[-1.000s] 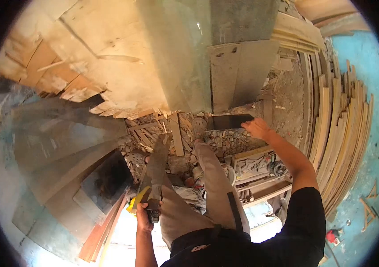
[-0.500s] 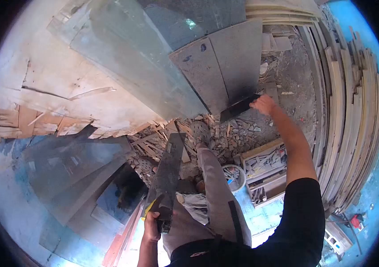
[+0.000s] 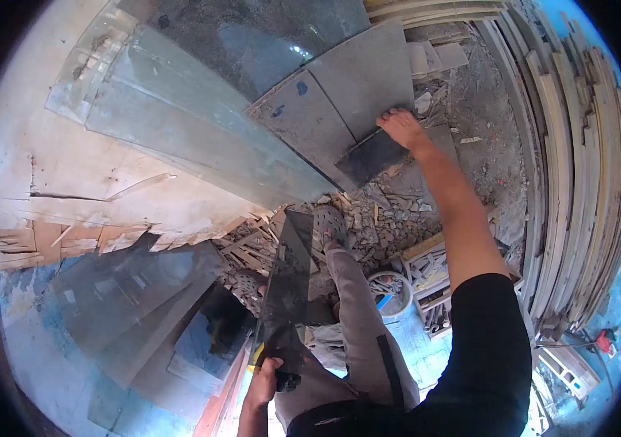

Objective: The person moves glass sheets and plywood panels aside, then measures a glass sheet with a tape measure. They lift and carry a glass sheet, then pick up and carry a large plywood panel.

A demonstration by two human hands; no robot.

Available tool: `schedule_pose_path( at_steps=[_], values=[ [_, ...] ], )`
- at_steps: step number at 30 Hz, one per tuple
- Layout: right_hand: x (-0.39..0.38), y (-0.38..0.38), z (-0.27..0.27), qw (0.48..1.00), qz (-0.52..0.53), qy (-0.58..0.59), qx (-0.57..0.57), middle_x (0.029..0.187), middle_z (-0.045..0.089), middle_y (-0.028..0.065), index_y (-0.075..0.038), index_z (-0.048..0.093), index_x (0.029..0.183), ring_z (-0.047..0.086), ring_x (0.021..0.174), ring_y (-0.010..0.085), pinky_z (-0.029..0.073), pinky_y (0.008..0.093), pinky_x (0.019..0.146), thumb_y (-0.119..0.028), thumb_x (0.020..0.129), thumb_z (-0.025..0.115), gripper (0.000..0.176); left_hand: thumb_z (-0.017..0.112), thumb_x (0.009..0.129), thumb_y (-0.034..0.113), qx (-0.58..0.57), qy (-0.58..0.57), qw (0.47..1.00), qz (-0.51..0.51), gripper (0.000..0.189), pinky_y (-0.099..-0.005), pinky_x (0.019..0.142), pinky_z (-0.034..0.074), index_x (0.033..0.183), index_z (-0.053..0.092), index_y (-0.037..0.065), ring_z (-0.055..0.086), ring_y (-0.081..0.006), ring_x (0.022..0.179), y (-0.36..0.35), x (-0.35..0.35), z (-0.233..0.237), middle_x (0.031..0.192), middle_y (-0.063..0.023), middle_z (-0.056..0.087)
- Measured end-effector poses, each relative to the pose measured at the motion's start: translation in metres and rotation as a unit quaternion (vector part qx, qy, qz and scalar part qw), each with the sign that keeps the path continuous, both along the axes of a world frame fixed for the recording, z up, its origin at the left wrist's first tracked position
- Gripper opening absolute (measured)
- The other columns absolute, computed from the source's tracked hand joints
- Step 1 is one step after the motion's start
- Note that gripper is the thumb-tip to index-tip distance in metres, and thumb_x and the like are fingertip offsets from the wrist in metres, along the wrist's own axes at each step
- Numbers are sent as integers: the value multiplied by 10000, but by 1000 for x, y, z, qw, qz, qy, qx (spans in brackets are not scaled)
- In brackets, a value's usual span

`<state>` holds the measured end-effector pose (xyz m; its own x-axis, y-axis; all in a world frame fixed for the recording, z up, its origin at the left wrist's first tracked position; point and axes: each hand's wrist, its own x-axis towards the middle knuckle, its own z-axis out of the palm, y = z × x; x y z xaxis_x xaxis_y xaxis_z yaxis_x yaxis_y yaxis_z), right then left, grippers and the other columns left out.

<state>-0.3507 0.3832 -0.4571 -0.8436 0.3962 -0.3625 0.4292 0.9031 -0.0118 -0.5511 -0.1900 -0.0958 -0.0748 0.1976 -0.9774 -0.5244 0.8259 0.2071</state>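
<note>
My left hand [image 3: 265, 379] is closed on the lower end of a long dark glass strip [image 3: 285, 273], which stands up in front of my left leg; something yellow shows beside the fingers. My right arm reaches forward, and my right hand [image 3: 400, 125] has its fingers closed over the upper edge of a small dark panel [image 3: 372, 159]. That panel rests against the foot of larger grey boards [image 3: 361, 80], which lean beside big sheets of clear glass [image 3: 179, 109].
Rubble and wood scraps [image 3: 376, 215] cover the ground around my feet. Long wooden strips [image 3: 587, 182] stand stacked at the right. A bucket [image 3: 392, 295] and a wooden box of pieces [image 3: 431, 277] are near my right leg. More glass sheets [image 3: 128, 298] lean at the left.
My right hand has moved left and up, and the small dark panel has tilted flatter against the grey boards. The strip in my left hand has shifted slightly, and the whole view has moved.
</note>
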Motion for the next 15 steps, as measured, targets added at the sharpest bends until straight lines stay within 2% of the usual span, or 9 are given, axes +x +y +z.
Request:
schedule_pose_path(
  at_steps=[1, 3, 6, 9, 11, 15],
  values=[
    [-6, 3, -6, 1000, 15, -4, 25, 1044, 723, 88, -105, 730, 1033, 687, 1058, 274, 542, 426, 926, -132, 906, 579, 199, 500, 896, 300, -39, 1, 999, 3, 534, -336, 739, 513, 1332, 474, -7, 639, -212, 846, -4, 0, 0, 1017, -161, 699],
    [-12, 5, -9, 998, 29, -7, 49, 1048, 724, 86, -103, 728, 1031, 690, 1051, 262, 541, 410, 935, -136, 907, 577, 198, 538, 922, 297, -78, 2, 997, 5, 383, -345, 886, 477, 1097, 639, -29, 614, -221, 955, -4, -1, -3, 1014, -103, 668],
    [-23, 3, -9, 997, 29, -11, 64, 1061, 728, 91, -89, 717, 1041, 693, 1034, 256, 538, 387, 941, -134, 909, 576, 198, 530, 920, 267, -63, 6, 996, -57, 396, -349, 912, 477, 1164, 623, -30, 621, -225, 979, 5, 1, -2, 1017, -116, 677],
    [-27, 5, -11, 995, -4, 37, 89, 1063, 732, 101, -67, 709, 1042, 694, 1057, 266, 536, 394, 959, -131, 910, 574, 199, 529, 916, 227, -10, -33, 999, -11, 395, -347, 910, 487, 1207, 604, -30, 631, -224, 972, 51, 1, 11, 1029, -121, 684],
    [-27, 6, -11, 997, -24, 39, 67, 1093, 725, 116, -59, 711, 1024, 690, 1103, 278, 527, 410, 995, -126, 907, 570, 194, 533, 915, 200, 17, 27, 996, -78, 380, -339, 878, 503, 1215, 595, -25, 636, -215, 931, 62, 2, 13, 1019, -112, 680],
    [-24, 5, 10, 998, -62, -28, 2, 1170, 707, 130, -44, 703, 1045, 681, 1140, 293, 514, 428, 1030, -118, 919, 552, 211, 541, 918, 207, 12, -5, 1000, -20, 344, -341, 842, 509, 1163, 621, -21, 637, -219, 873, 101, 5, 23, 981, -94, 671]
  ],
)
